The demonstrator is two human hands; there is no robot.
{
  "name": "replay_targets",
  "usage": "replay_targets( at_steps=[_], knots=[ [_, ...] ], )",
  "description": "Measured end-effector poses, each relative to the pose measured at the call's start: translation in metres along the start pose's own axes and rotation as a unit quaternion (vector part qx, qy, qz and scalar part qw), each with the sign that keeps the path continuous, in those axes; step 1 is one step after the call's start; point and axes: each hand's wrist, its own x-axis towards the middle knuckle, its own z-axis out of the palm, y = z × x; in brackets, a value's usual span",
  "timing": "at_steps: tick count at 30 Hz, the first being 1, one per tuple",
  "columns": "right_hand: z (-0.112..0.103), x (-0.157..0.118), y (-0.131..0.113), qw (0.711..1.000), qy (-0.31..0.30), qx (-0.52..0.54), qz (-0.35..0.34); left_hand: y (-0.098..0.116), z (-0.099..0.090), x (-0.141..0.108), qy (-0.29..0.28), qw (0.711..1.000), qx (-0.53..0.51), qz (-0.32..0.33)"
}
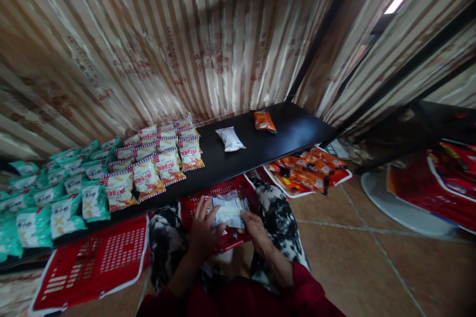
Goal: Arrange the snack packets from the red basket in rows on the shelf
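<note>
a single head-worn view looks forward and down from above the legs [279, 225], near the left hand [204, 233] and right hand [256, 228], taking in the shelf [299, 129] just ahead and the curtain [223, 34] beyond.

Black shelf [297, 133]: ahead of left hand [204, 230] and right hand [257, 230]
Green packets [57, 175]: far left
Striped packets [167, 144]: near left
White packet [229, 139]: ahead, between hands
Orange packet [265, 121]: beyond right hand
</note>
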Motion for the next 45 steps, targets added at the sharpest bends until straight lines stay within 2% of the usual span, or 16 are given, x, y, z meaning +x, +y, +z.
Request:
replay_targets(
  at_steps=[3, 7, 14, 19, 26, 30, 35, 38, 40, 42, 45],
  knots=[
    [0.004, -0.005, -0.006, 0.999, 0.017, 0.003, 0.027, -0.001, -0.001, -0.001, -0.094, 0.988, 0.049, 0.11],
    [0.005, -0.008, -0.009, 0.999, 0.017, -0.008, 0.04, -0.003, -0.001, -0.002, -0.155, 0.971, 0.08, 0.162],
    [0.004, -0.008, -0.01, 0.997, 0.002, -0.037, 0.075, -0.01, -0.002, -0.002, -0.175, 0.962, 0.102, 0.182],
    [0.004, -0.007, -0.008, 0.995, -0.026, -0.042, 0.091, -0.015, -0.002, 0.0, -0.205, 0.962, 0.084, 0.161],
    [0.002, -0.004, 0.004, 0.994, -0.046, -0.069, 0.076, -0.009, -0.009, 0.004, -0.248, 0.957, 0.067, 0.134],
    [-0.003, 0.0, 0.007, 0.984, -0.037, -0.176, 0.014, -0.003, -0.012, 0.008, -0.261, 0.955, 0.069, 0.124],
    [-0.006, 0.0, 0.002, 0.942, -0.018, -0.293, -0.165, 0.001, -0.016, 0.013, -0.269, 0.953, 0.07, 0.119],
    [-0.002, -0.007, -0.005, 0.919, -0.021, -0.308, -0.245, 0.002, -0.016, 0.014, -0.271, 0.953, 0.071, 0.117],
    [0.002, -0.013, -0.012, 0.905, -0.052, -0.315, -0.28, 0.003, -0.016, 0.015, -0.277, 0.951, 0.073, 0.115],
    [0.006, -0.02, -0.02, 0.888, -0.108, -0.328, -0.304, 0.002, -0.015, 0.015, -0.28, 0.951, 0.071, 0.112],
    [0.008, -0.026, -0.026, 0.863, -0.177, -0.359, -0.309, 0.001, -0.015, 0.016, -0.277, 0.954, 0.052, 0.104]
  ],
)
